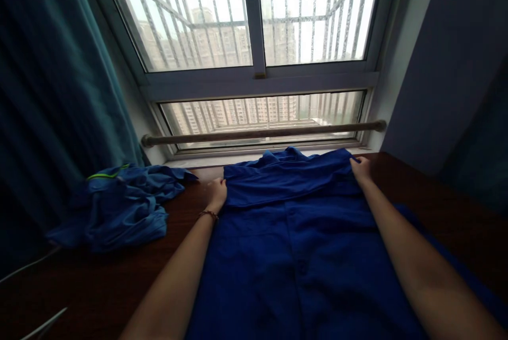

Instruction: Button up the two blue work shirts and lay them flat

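A dark blue button-front shirt is spread over the brown wooden surface, its buttoned front facing up. Its far end is folded over into a band that reaches close to the window. My left hand, with a bracelet at the wrist, pinches the left edge of this folded part. At the opposite edge, my right hand grips the fabric near the far right corner. Both arms stretch forward along the shirt's sides. Part of the shirt lies to the right, beyond my right forearm.
A crumpled blue garment with a yellow-green trim lies at left, beside a blue curtain. Ahead, a horizontal rail crosses the barred window. White cables lie at lower left on the wooden surface.
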A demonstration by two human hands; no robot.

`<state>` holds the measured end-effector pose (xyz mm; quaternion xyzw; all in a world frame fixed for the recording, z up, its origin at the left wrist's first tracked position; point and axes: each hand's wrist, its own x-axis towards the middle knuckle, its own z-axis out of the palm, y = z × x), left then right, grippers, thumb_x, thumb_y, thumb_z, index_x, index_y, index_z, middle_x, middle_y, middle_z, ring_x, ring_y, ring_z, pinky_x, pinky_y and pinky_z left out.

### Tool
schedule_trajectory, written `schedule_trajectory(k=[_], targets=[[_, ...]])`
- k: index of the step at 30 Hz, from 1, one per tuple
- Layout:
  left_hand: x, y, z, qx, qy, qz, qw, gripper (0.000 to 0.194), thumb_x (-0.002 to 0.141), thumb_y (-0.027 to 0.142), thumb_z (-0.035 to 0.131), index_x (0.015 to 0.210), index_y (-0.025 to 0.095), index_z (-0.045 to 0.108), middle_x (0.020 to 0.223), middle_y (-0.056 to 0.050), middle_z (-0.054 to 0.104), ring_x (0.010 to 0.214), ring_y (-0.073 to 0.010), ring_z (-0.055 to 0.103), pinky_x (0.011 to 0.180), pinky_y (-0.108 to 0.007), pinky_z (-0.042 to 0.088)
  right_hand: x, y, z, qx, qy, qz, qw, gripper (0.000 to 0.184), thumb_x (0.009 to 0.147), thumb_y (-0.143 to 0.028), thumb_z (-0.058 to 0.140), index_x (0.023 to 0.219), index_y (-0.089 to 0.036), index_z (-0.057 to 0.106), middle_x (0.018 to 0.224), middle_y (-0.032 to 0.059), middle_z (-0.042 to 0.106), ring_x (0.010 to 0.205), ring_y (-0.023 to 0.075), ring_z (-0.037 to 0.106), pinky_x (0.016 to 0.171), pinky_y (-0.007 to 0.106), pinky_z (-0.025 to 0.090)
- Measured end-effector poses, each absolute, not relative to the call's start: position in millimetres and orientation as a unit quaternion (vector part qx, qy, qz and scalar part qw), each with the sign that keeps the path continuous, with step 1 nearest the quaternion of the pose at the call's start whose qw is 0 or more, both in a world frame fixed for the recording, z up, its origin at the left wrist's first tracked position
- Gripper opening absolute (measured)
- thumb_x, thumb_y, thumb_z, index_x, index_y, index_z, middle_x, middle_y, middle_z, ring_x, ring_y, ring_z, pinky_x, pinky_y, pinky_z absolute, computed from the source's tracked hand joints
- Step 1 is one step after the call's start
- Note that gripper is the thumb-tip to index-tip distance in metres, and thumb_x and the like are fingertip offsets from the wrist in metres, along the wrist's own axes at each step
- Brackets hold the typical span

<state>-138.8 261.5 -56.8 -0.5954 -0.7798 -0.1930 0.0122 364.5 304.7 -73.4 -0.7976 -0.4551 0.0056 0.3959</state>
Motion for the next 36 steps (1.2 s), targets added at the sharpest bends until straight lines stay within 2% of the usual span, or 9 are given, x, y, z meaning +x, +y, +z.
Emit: schedule_trajectory(k=[4, 8, 12, 16, 21, 26, 31, 34, 36], targets=[[-134, 260, -43, -0.602, -0.771, -0.208, -0.006, 0.043, 0.086, 0.038, 0.024, 0.098, 0.017, 0.06, 0.096, -0.012, 0.063, 0.088, -0.0258, 0.057, 0.068, -0.031, 0.041, 374, 287, -63, -0.83, -0.38, -0.006, 0.409, 0.032, 0.07, -0.026, 0.047, 0.088, -0.004, 0.061, 0.081, 0.0196, 0.06, 0.078, 0.0291, 0.058, 0.067, 0.038, 0.046], [-101, 255, -39, -0.631, -0.731, -0.237, 0.102, 0.039, 0.083, 0.032, 0.037, 0.115, 0.014, 0.049, 0.121, -0.016, 0.049, 0.111, -0.0308, 0.042, 0.089, -0.041, 0.033, 363, 269, -62, -0.856, -0.356, -0.105, 0.36, 0.045, 0.065, -0.023, 0.053, 0.105, -0.002, 0.052, 0.11, 0.0284, 0.046, 0.102, 0.0395, 0.044, 0.081, 0.052, 0.036], [-70, 255, -54, -0.762, -0.616, -0.182, 0.086, 0.046, 0.086, 0.041, 0.033, 0.124, 0.018, 0.041, 0.136, -0.009, 0.033, 0.126, -0.0259, 0.023, 0.1, -0.041, 0.022, 330, 270, -64, -0.783, -0.568, -0.093, 0.236, 0.041, 0.08, -0.029, 0.039, 0.114, -0.007, 0.048, 0.116, 0.0212, 0.045, 0.106, 0.032, 0.042, 0.086, 0.044, 0.035], [-78, 263, -77, -0.768, -0.633, -0.097, 0.002, 0.061, 0.083, 0.059, 0.023, 0.13, 0.022, 0.033, 0.139, -0.008, 0.028, 0.126, -0.027, 0.023, 0.1, -0.043, 0.021, 298, 281, -75, -0.717, -0.677, -0.019, 0.166, 0.049, 0.078, -0.05, 0.044, 0.117, -0.021, 0.049, 0.122, 0.0098, 0.047, 0.107, 0.0261, 0.044, 0.089, 0.038, 0.035], [-99, 277, -93, -0.732, -0.672, -0.109, 0.021, 0.062, 0.082, 0.06, 0.017, 0.13, 0.023, 0.034, 0.138, -0.009, 0.029, 0.125, -0.026, 0.025, 0.1, -0.04, 0.021, 304, 282, -87, -0.731, -0.67, 0.012, 0.13, 0.059, 0.079, -0.062, 0.03, 0.122, -0.024, 0.046, 0.13, 0.0079, 0.04, 0.115, 0.0318, 0.036, 0.092, 0.051, 0.028], [-106, 293, -97, -0.609, -0.779, -0.147, 0.028, 0.068, 0.077, 0.066, 0.019, 0.129, 0.025, 0.035, 0.14, -0.014, 0.023, 0.127, -0.0351, 0.017, 0.099, -0.055, 0.013, 332, 278, -96, -0.799, -0.586, 0.01, 0.133, 0.066, 0.077, -0.068, 0.019, 0.128, -0.031, 0.037, 0.14, 0.0015, 0.026, 0.121, 0.0343, 0.025, 0.093, 0.055, 0.024], [-116, 306, -95, -0.597, -0.789, -0.145, 0.011, 0.07, 0.076, 0.066, 0.023, 0.13, 0.023, 0.034, 0.138, -0.015, 0.027, 0.128, -0.0326, 0.016, 0.1, -0.053, 0.012, 331, 281, -103, -0.799, -0.58, 0.018, 0.157, 0.061, 0.079, -0.065, 0.021, 0.126, -0.031, 0.039, 0.139, 0.0016, 0.026, 0.122, 0.033, 0.025, 0.095, 0.053, 0.023], [-118, 308, -93, -0.601, -0.783, -0.163, 0.011, 0.069, 0.076, 0.064, 0.029, 0.127, 0.018, 0.037, 0.135, -0.017, 0.031, 0.126, -0.0336, 0.021, 0.099, -0.053, 0.014, 327, 284, -100, -0.802, -0.545, 0.035, 0.243, 0.059, 0.078, -0.06, 0.037, 0.126, -0.026, 0.04, 0.14, 0.0064, 0.024, 0.122, 0.0338, 0.025, 0.098, 0.049, 0.022], [-118, 308, -88, -0.597, -0.777, -0.2, 0.009, 0.068, 0.074, 0.061, 0.041, 0.123, 0.013, 0.041, 0.128, -0.021, 0.04, 0.121, -0.0342, 0.031, 0.097, -0.05, 0.022, 329, 289, -93, -0.816, -0.472, 0.044, 0.33, 0.068, 0.073, -0.051, 0.052, 0.128, -0.015, 0.035, 0.138, 0.0165, 0.021, 0.122, 0.036, 0.026, 0.098, 0.048, 0.023]])
